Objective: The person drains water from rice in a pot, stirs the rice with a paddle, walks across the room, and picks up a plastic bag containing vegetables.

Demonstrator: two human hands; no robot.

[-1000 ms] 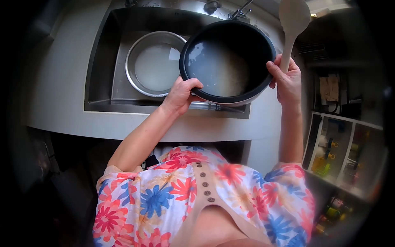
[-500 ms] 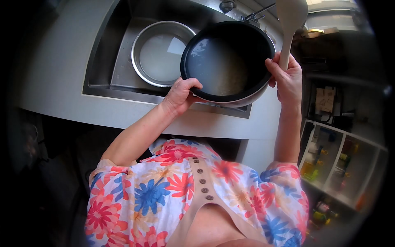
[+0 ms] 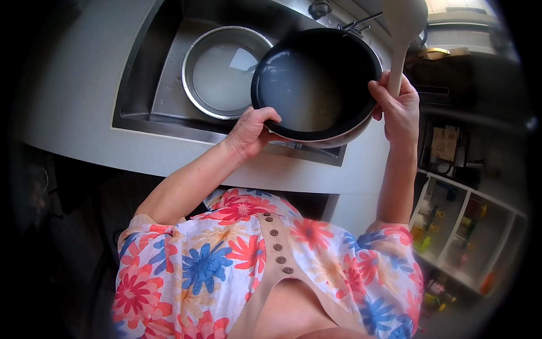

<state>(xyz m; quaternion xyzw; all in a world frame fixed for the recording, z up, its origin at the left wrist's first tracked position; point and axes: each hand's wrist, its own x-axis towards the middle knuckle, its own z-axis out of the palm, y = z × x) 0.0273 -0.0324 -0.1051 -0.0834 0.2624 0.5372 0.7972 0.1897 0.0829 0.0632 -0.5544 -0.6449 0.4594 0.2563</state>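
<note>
A dark-lined round pot [image 3: 316, 85] with cloudy water and pale grains at its bottom is held over the right part of the sink, tilted slightly. My left hand [image 3: 252, 131] grips its rim at the lower left, thumb over the edge. At the right rim, my right hand [image 3: 400, 110] holds the pot and also the handle of a pale spoon [image 3: 405, 22], whose broad head points up. A metal bowl [image 3: 223, 73] of cloudy water stands in the sink, left of the pot, partly covered by it.
The steel sink [image 3: 164, 101] is set in a light countertop [image 3: 73, 113]. A metal faucet [image 3: 361, 24] is behind the pot. At the lower right stands a white-framed drawer unit [image 3: 451, 226] with small coloured items inside.
Over the last second, the view has shifted and turned slightly, so the sink and bowl appear higher. Both hands keep their hold on the pot, and the spoon stays in my right hand.
</note>
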